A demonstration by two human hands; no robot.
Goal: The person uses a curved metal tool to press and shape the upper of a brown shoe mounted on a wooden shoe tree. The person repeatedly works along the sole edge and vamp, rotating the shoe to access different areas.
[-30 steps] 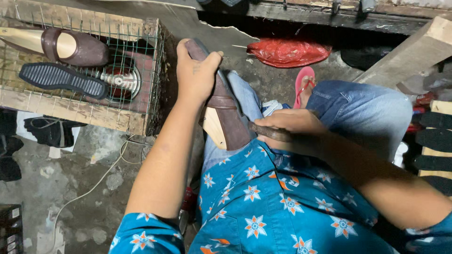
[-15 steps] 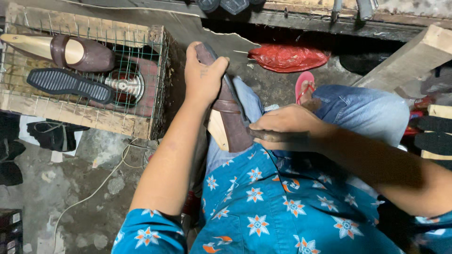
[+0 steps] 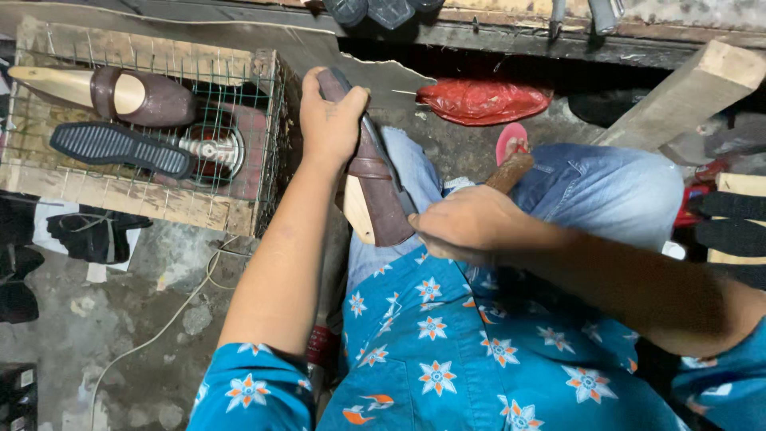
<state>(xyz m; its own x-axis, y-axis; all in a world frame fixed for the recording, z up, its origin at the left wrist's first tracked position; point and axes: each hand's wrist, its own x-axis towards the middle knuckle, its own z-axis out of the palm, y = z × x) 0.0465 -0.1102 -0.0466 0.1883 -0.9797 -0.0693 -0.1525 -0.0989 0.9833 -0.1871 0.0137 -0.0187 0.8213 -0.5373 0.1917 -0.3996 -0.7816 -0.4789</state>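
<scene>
Left hand (image 3: 331, 120) is wrapped over the toe end of a brown shoe (image 3: 375, 187), fingers clenched round it, pinning it down along the person's lap. The shoe lies lengthwise on the blue-jeaned thigh (image 3: 590, 191), pale lining showing at its open heel end. Right hand (image 3: 471, 227) sits at that heel end, curled round a wooden-handled tool (image 3: 511, 172) (only the brown handle pokes out above the knuckles; the working tip is hidden). Off to the left, a wire-mesh crate (image 3: 152, 136) framed in wood carries a second brown shoe (image 3: 132, 96) and a black ribbed sole (image 3: 120, 148). Beyond the knee, a red plastic bag (image 3: 483, 100) lies on the floor beside a pink sandal (image 3: 511, 140).
</scene>
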